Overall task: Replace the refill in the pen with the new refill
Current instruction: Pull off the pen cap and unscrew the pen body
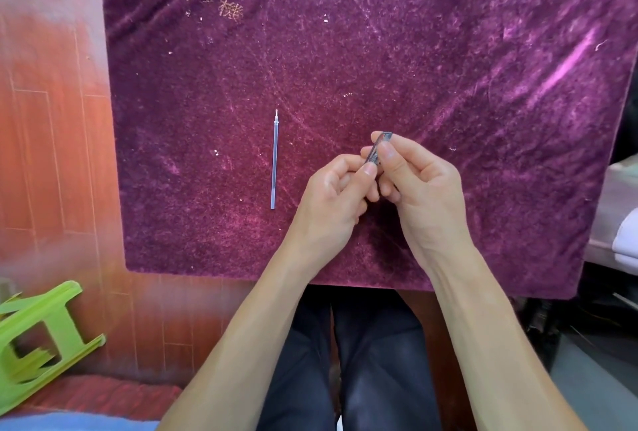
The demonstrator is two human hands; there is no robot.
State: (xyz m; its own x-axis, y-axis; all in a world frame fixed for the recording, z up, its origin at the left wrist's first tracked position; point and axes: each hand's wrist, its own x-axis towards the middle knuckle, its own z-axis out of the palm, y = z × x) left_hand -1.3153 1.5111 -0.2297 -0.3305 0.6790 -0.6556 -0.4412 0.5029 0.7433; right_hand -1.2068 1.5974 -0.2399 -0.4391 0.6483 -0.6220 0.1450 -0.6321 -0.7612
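With both hands [376, 185] closed on the pen [377, 151], the refill [274, 161] lies lengthwise just left, nearest your left hand [336, 194].

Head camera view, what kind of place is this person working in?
Probably a room in a home, not a workshop: a table under a purple velvet cloth, a reddish wood floor, and a tipped green plastic stool. Both hands hold a pen.

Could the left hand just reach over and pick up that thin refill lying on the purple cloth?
Probably yes, once it lets go. The refill lies alone on the cloth, just left of the left hand, with nothing between. But both hands are now holding the pen.
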